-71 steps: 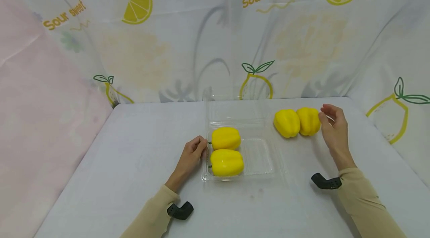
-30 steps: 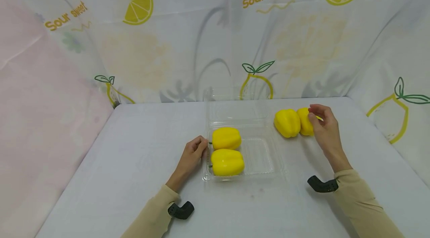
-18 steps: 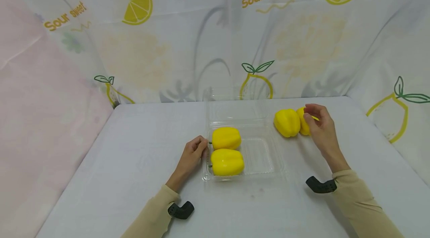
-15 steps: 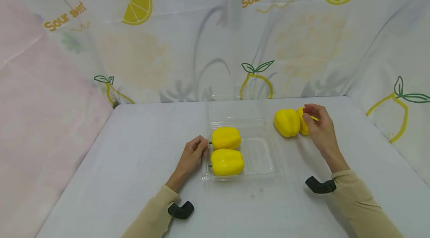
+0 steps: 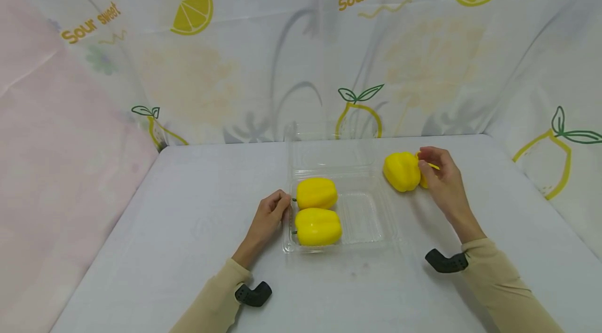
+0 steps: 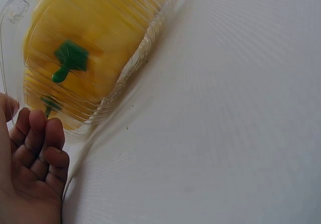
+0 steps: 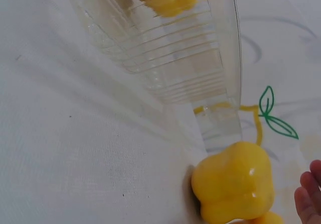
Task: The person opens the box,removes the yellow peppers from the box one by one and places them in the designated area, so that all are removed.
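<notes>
A clear plastic clamshell box (image 5: pixel 362 218) stands on the table with its lid (image 5: pixel 331 155) raised behind it. Two yellow bell peppers (image 5: pixel 316 193) lie side by side in its left half, their green stems (image 6: pixel 71 58) facing the left wall. My left hand (image 5: pixel 269 214) pinches the box's left rim between thumb and fingers. To the right of the box sits another yellow bell pepper (image 5: pixel 402 172), touching a further bell pepper (image 5: pixel 424 181). That one is mostly hidden behind my right hand (image 5: pixel 444 179), whose fingers are loosely bent over it; whether they touch it, I cannot tell.
A white cloth covers the table (image 5: pixel 197 249). Behind it hangs a lemon-printed curtain (image 5: pixel 254 61), close to the raised lid, and a pink cloth (image 5: pixel 56 165) hangs at the left. Black wrist devices (image 5: pixel 254 294) sit on both sleeves.
My right hand has moved left, from beside the rightmost bell pepper to over it, covering most of it. The left hand and the box have stayed in place.
</notes>
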Tool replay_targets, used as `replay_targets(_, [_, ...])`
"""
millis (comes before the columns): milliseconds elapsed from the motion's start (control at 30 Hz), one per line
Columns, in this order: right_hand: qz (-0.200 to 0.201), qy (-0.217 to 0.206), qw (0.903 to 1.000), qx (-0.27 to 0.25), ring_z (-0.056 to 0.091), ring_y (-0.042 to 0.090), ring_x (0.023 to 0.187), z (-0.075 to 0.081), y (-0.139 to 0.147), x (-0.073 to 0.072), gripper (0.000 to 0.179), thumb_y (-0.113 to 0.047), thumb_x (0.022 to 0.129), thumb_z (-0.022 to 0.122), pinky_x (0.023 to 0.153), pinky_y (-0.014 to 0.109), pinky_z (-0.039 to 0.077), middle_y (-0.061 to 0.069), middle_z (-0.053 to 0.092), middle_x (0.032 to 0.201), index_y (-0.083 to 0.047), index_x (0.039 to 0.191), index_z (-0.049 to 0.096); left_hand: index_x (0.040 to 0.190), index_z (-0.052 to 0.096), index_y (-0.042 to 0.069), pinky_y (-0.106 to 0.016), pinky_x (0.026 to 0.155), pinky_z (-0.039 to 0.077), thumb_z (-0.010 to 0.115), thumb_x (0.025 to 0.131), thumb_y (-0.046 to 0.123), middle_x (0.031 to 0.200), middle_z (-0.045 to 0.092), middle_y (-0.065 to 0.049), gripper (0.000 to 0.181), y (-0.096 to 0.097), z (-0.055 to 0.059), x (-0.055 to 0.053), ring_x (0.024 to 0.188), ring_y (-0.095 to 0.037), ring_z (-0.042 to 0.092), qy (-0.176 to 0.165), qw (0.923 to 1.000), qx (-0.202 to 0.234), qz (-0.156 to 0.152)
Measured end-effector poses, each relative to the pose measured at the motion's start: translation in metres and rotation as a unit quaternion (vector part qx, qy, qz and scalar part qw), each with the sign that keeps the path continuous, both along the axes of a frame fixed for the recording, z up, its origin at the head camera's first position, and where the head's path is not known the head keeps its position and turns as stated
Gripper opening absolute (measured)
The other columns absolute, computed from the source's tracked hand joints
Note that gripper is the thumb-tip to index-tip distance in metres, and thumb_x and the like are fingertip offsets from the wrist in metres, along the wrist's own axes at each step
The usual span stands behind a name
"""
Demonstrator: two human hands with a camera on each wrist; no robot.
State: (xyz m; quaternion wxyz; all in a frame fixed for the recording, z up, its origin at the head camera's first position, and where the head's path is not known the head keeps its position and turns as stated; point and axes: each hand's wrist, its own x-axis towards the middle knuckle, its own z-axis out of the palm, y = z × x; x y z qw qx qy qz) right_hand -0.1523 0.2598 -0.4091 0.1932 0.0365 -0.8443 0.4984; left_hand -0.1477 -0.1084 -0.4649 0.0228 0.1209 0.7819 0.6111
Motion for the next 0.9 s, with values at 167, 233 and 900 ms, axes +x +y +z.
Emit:
replay_targets(167, [0.015,0.017,0.9997,-0.008,0.047,-0.004,0.105,-0.002,0.0,-0.001,0.034,-0.017,0.099,0.048,0.09,0.004,0.036,0.01,0.051,0.117,0.001,0.128,0.045,0.08,0.053,0.001,-0.017,0.049,0.032,0.047,0.099,0.015,0.064,0.046,-0.003,0.025,0.003,0.022,0.01,0.054,-0.009,0.039,-0.009,0.9999,-0.005,-0.007])
replay_targets(233, [0.019,0.019,0.9996,-0.011,0.048,-0.003,0.105,-0.001,-0.001,0.0,0.034,-0.016,0.098,0.048,0.091,0.003,0.036,0.01,0.051,0.117,0.001,0.128,0.045,0.081,0.053,0.0,-0.017,0.049,0.032,0.046,0.099,0.013,0.064,0.046,-0.003,0.024,0.003,0.027,0.012,0.054,-0.009,0.039,-0.011,0.9999,-0.005,-0.01])
replay_targets(900, [0.052,0.026,0.998,-0.025,0.048,-0.002,0.106,0.0,-0.01,0.003,0.034,-0.011,0.097,0.051,0.09,0.003,0.036,0.008,0.051,0.116,0.001,0.127,0.046,0.08,0.053,0.004,-0.018,0.048,0.032,0.048,0.1,0.021,0.061,0.046,0.0,0.026,0.0,-0.004,-0.001,0.052,-0.007,0.039,-0.001,1.0,0.0,0.008])
